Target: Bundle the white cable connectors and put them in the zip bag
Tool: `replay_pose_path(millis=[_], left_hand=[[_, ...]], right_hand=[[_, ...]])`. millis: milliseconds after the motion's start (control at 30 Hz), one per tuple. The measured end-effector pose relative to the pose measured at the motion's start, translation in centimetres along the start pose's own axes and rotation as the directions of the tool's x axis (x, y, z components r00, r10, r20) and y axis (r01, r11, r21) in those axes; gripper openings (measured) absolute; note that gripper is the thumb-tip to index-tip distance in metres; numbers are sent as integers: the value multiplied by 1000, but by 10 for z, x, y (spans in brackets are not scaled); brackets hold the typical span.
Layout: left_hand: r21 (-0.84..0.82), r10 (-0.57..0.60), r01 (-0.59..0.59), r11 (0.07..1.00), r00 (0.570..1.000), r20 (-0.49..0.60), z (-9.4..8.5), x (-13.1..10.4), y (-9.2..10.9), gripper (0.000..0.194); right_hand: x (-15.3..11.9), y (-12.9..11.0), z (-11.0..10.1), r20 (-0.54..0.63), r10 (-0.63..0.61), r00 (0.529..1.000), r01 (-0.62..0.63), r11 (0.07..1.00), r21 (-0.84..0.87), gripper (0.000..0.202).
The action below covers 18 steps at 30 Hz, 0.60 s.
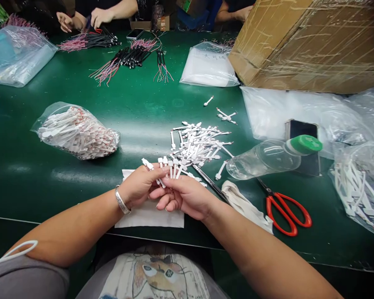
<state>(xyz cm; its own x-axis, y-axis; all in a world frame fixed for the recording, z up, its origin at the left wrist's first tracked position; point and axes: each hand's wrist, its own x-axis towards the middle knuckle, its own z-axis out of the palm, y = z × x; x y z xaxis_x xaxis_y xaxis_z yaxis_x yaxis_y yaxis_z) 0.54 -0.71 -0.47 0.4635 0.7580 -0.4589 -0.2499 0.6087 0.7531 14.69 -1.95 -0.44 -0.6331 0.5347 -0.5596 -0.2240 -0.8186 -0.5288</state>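
My left hand (143, 182) is closed on short white cables (148, 165), their white connectors pointing up and away from me. Right beside it, my right hand (187, 196) pinches more short white cables (175, 169), and the fingers of both hands meet. Beneath them a white sheet (149, 216) lies at the table's near edge. Just beyond the hands is a loose pile of white cables (199, 143). Black tweezers (210, 181) lie partly under that pile, beside a white cloth (243, 203).
A bag of white cables (79, 132) lies left. Right are a clear bottle (262, 158), red-handled scissors (291, 211), a phone (302, 129) and another cable bag (361, 187). A large carton (311, 45) stands at the back right; people's hands (101, 17) work near black cables (132, 56).
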Motion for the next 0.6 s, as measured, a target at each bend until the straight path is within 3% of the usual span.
replay_pose_path(millis=[133, 367, 600], left_hand=[[-45, -5, 6, 999, 1000, 25, 2, -2, 1, 19], [27, -31, 28, 999, 993, 116, 3, -3, 3, 22], [72, -77, 67, 995, 987, 144, 0, -3, 3, 25]], right_hand=[[-1, 1, 2, -2, -2, 1000, 2, 1000, -9, 23], [-3, 1, 10, -74, -36, 997, 27, 992, -123, 23], [-3, 2, 7, 2, -21, 1000, 22, 996, -86, 21]])
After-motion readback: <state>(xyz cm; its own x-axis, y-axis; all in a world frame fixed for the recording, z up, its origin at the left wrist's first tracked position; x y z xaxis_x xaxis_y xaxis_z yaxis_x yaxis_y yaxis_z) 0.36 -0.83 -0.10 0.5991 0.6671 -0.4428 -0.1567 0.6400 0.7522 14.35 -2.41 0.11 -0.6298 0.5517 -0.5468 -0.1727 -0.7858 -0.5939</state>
